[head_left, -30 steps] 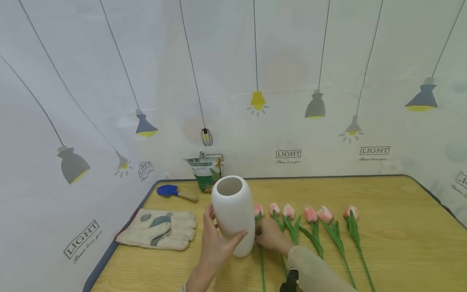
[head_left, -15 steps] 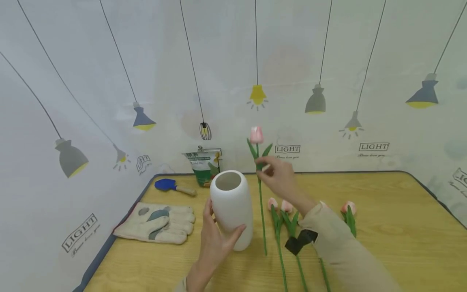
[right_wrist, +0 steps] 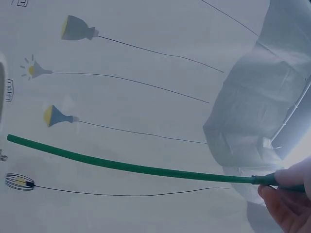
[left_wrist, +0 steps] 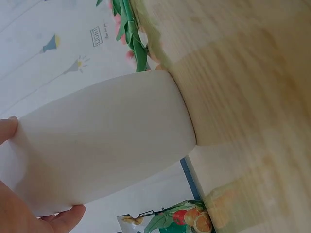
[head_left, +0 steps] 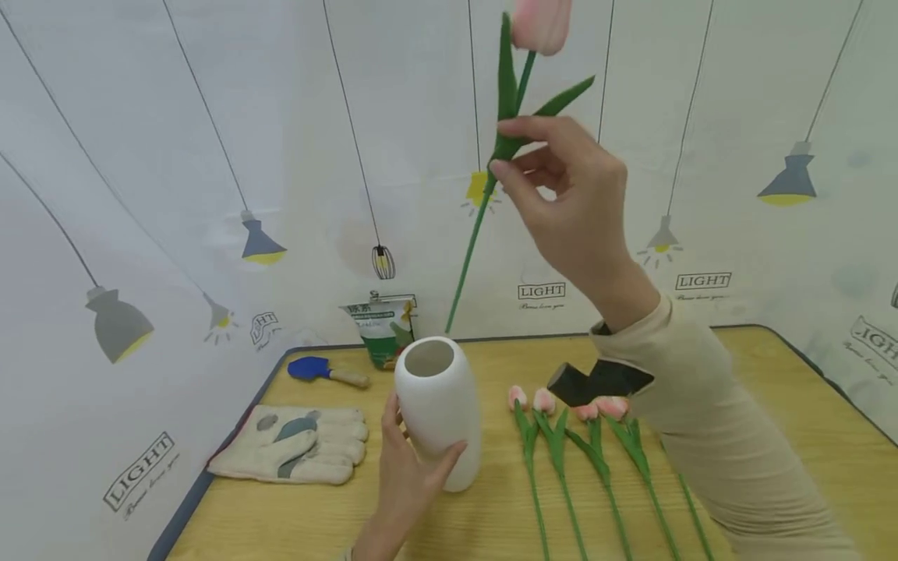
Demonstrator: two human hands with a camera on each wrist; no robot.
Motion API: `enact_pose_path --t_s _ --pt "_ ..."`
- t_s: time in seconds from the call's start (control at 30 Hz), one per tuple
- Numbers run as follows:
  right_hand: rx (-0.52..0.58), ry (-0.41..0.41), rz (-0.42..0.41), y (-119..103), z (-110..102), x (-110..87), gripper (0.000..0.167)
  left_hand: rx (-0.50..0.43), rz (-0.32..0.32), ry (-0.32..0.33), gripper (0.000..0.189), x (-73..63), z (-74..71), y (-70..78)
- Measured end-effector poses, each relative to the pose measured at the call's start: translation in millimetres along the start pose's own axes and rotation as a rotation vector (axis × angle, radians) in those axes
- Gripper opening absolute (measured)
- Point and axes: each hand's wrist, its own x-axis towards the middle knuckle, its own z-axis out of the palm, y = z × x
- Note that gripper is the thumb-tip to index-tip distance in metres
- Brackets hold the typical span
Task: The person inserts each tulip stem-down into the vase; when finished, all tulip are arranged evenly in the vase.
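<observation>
A tall white vase point(head_left: 438, 413) stands upright on the wooden table, its round mouth facing up. My left hand point(head_left: 410, 483) grips it from the left side, thumb across the front; in the left wrist view the vase point(left_wrist: 107, 141) has its base on the tabletop. High above it, my right hand point(head_left: 571, 195) pinches a pink tulip point(head_left: 540, 27) by the stem just below its leaves. The stem slants down to the left, its lower end just above and behind the vase mouth. In the right wrist view the bare green stem point(right_wrist: 131, 167) points away from the fingers.
Several more pink tulips point(head_left: 557, 444) lie in a row to the right of the vase, partly behind the right sleeve. On the left are white work gloves point(head_left: 295, 444) and a blue trowel point(head_left: 309, 368). A green and white packet point(head_left: 382, 331) stands behind the vase.
My right hand has picked up one tulip from the table beside the vase and raised it high, its stem now tilted over the vase. My left hand has kept its hold on the vase.
</observation>
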Motion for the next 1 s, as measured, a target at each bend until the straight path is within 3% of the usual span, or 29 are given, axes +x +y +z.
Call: enact_pose_path --t_s 0.13,0.37,0.47,0.6,0.83,0.93,1.0 --pt "0.008 -0.100 0.063 15.7 16.9 -27.3 0.022 -0.011 0.011 -0.023 0.106 1.0 -1.4 -0.7" --pt "0.072 -0.508 0.333 40.7 50.8 -102.1 0.017 -0.038 -0.025 -0.053 0.106 5.5 -2.8 3.5" --pt "0.049 -0.602 0.415 42.9 56.1 -129.4 0.015 -0.043 -0.032 -0.065 0.105 6.3 -3.3 4.6" --pt "0.021 -0.564 0.431 41.8 57.4 -146.3 0.015 -0.046 -0.039 -0.079 0.104 6.4 -2.9 6.2" --pt "0.088 -0.456 0.404 44.3 49.7 -148.9 0.015 -0.048 -0.029 -0.049 0.105 6.4 -3.1 6.3" --pt "0.072 -0.422 0.459 50.7 39.6 -158.8 0.016 -0.037 -0.017 -0.041 0.106 6.4 -3.6 5.9" --pt "-0.006 -0.494 0.545 57.4 33.6 -172.9 0.016 -0.028 -0.017 -0.037 0.106 6.6 -4.3 5.7"
